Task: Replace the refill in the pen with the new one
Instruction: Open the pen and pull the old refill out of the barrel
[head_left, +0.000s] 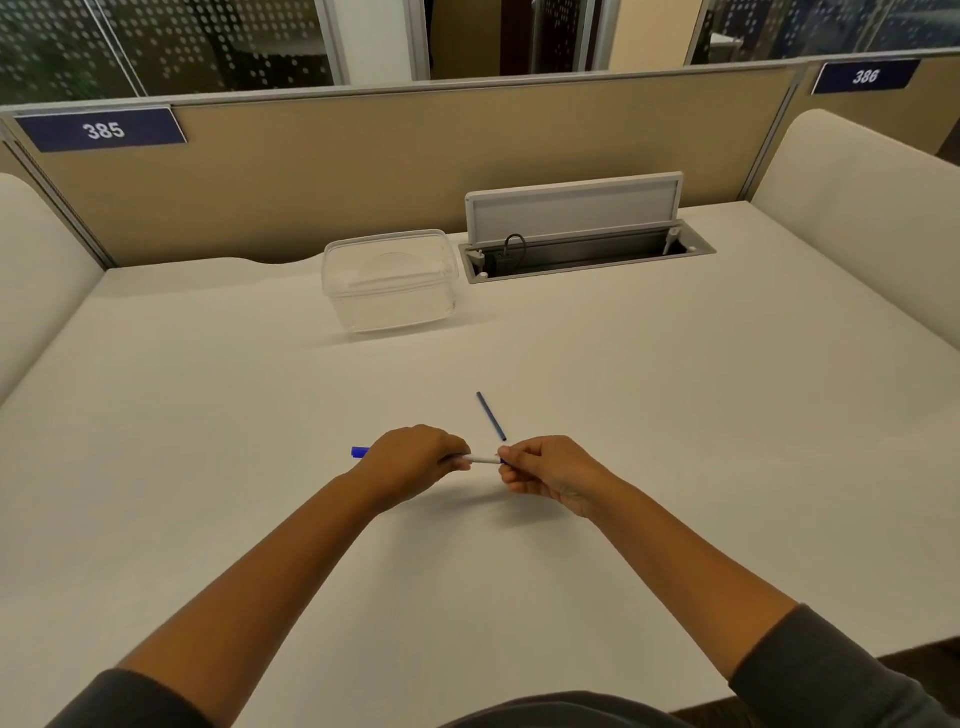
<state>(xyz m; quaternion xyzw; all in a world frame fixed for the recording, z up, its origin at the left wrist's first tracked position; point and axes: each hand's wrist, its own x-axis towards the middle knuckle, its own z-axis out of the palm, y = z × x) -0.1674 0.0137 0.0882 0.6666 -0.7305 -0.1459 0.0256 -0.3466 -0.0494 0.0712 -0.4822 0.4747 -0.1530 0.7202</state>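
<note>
My left hand (410, 457) is closed around a white pen (483, 459) held level just above the desk. The pen's blue end cap (359, 452) sticks out to the left of my fist. My right hand (545, 470) pinches the pen's other end, where a bit of blue shows between the fingers; the tip itself is hidden. A thin blue refill (491, 415) lies on the desk just beyond my hands, slanting away to the upper left. It is apart from both hands.
A clear plastic box (389, 280) with a lid stands toward the back of the white desk (675, 415). An open cable hatch (582, 244) sits to its right, against the tan partition. Cushioned dividers rise at both sides.
</note>
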